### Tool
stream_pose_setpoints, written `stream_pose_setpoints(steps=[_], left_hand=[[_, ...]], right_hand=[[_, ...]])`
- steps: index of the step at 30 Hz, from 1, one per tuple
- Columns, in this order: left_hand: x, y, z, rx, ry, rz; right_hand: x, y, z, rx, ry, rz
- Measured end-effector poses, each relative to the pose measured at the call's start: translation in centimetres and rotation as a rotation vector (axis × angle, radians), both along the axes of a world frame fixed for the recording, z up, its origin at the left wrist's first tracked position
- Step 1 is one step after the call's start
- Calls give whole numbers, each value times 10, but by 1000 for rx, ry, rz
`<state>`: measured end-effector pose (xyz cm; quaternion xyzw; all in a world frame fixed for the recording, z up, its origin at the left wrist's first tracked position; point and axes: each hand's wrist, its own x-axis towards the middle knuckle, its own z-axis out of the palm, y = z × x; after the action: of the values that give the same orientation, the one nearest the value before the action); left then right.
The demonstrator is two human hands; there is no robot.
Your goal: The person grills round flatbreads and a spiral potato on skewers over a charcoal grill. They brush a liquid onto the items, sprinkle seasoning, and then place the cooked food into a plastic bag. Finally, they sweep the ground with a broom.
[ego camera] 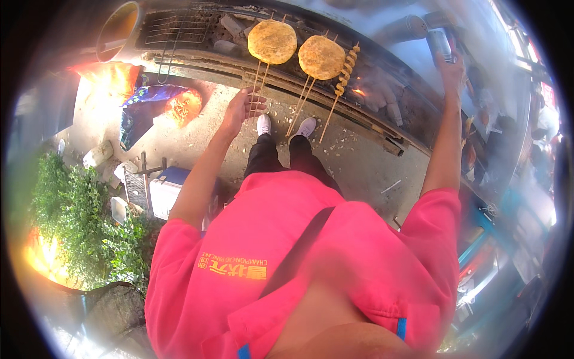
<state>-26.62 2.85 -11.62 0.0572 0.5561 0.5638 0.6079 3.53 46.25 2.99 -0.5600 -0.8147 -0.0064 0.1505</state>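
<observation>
My left hand (244, 107) is by the wooden skewers (260, 83) of a round browned flatbread (272, 41). The skewers cross in front of its spread fingers; whether they are gripped is unclear. My right hand (450, 72) reaches to the far right, closed around a metal canister (439, 45) tilted over the smoky side of the grill. Between my hands, a second flatbread (322, 57) on two skewers and a spiral-cut skewered food (347, 72) lie over the charcoal grill (233, 47). Both flatbreads have a speckled golden surface.
Glowing charcoal (358, 91) and grey ash lie beside the spiral skewer. A wire grilling rack (175, 31) and a bucket (117, 33) are at the far left. Another metal canister (406, 29) stands beyond the grill. Leafy plants (80, 220) and a white-and-blue box (166, 193) are on the left.
</observation>
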Motion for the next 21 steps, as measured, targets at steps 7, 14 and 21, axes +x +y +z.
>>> stream_pose_setpoints(steps=[7,14,21], left_hand=[[13,14,22,23,139,17],[29,14,48,123,8,121],[69,33,59,97,-4,-36]], right_hand=[[-31,-8,30,-84,-222,-136],[14,24,-37,69,-241,37],[-2,-161,-5,-496,490,38]])
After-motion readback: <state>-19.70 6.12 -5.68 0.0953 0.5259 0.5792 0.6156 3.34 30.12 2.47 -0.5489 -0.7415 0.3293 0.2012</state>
